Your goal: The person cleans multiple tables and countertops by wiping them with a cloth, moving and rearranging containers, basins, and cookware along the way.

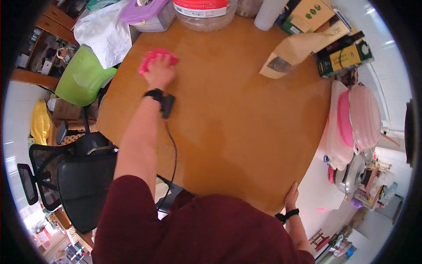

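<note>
Brown wood made up the desk [237, 127], ringed by a green chair [81, 77], tubs and boxes. Near its far-left edge, the left hand [159, 72] pressed down on a pink cloth [154, 60], fingers spread; the right hand [291, 199] touched the near-right edge, its grip unclear.
</note>
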{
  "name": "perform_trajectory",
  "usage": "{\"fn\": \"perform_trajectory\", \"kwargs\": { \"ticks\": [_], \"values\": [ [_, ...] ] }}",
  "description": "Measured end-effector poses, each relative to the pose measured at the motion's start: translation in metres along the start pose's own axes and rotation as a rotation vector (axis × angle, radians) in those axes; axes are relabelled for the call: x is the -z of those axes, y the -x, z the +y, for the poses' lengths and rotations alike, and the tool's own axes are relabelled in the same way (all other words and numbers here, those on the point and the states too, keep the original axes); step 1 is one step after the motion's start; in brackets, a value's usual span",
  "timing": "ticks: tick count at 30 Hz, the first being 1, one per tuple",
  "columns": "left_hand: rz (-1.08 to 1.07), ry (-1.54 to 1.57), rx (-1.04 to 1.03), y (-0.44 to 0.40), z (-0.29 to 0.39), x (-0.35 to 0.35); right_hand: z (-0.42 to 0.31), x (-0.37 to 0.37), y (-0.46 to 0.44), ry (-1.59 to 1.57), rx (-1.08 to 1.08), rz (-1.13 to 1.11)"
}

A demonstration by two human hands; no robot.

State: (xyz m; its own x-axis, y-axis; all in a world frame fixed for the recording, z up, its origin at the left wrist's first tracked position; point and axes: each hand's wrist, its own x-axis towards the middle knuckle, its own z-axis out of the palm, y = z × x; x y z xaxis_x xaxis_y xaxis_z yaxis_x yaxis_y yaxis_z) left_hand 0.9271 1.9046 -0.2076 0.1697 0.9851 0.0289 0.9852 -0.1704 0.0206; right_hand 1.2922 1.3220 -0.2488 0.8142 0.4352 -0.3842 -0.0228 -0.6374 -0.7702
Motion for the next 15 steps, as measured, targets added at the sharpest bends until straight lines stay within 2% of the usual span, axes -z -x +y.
{"fn": "perform_trajectory", "kwargs": {
  "ticks": [2, 3, 4, 5, 8, 11, 12, 14, 15],
  "values": [
    [0.028, 0.038, -0.238, 0.042, 0.053, 0.003, -0.005, 0.0, -0.001, -0.02, -0.021, -0.045],
    [0.27, 0.105, -0.308, 0.083, 0.079, -0.008, -0.013, -0.002, -0.001, -0.027, -0.019, -0.054],
    [-0.056, 0.103, -0.336, 0.117, 0.107, 0.029, -0.024, -0.003, 0.003, -0.065, -0.02, -0.063],
    [0.07, 0.092, -0.433, 0.152, 0.122, 0.015, -0.028, -0.007, 0.006, -0.102, -0.025, -0.076],
    [0.002, 0.17, -0.664, 0.258, 0.145, 0.023, -0.001, 0.003, -0.013, -0.029, -0.041, -0.125],
    [-0.139, 0.286, -0.871, 0.35, 0.146, 0.039, -0.008, 0.002, -0.012, 0.037, -0.024, -0.11],
    [-0.136, 0.275, -0.867, 0.368, 0.139, 0.037, -0.009, 0.0, -0.011, 0.029, -0.021, -0.119],
    [-0.122, 0.468, -0.941, 0.394, 0.123, 0.038, -0.008, -0.002, -0.012, -0.087, -0.015, -0.125],
    [-0.12, 0.412, -0.94, 0.4, 0.112, 0.037, -0.005, -0.002, -0.013, -0.071, 0.001, -0.117]
  ]
}}
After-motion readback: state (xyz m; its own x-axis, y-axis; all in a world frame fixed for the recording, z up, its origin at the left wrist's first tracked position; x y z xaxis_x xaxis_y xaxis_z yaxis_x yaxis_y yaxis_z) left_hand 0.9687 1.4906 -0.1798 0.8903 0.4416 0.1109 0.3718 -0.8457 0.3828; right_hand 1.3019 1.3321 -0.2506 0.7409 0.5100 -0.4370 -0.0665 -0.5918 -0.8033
